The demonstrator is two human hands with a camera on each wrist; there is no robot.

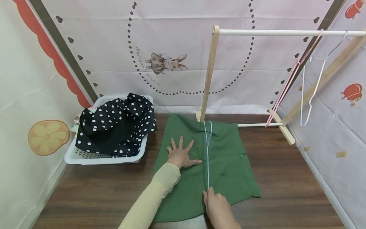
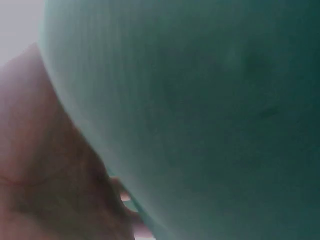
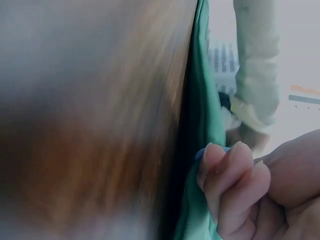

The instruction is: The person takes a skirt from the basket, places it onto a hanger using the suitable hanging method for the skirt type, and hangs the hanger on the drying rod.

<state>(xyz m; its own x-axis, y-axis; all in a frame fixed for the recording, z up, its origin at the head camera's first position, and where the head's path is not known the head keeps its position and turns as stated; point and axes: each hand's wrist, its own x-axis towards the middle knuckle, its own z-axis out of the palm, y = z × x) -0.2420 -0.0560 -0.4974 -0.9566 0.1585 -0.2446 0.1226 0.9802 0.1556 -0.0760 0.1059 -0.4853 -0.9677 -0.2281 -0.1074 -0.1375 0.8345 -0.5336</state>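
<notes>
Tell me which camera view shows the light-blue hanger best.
The head view: it shows the light-blue hanger lengthwise, down to the right hand. The right wrist view shows only a blue piece by the fingertips; the left wrist view, none.

The small lettering beside the printed rabbit cannot be read.

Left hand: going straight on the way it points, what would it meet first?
Past the green cloth beneath it, the left hand would probably meet the white backdrop first, though its thumb side might catch the nearby wooden upright; depth is hard to judge.
</notes>
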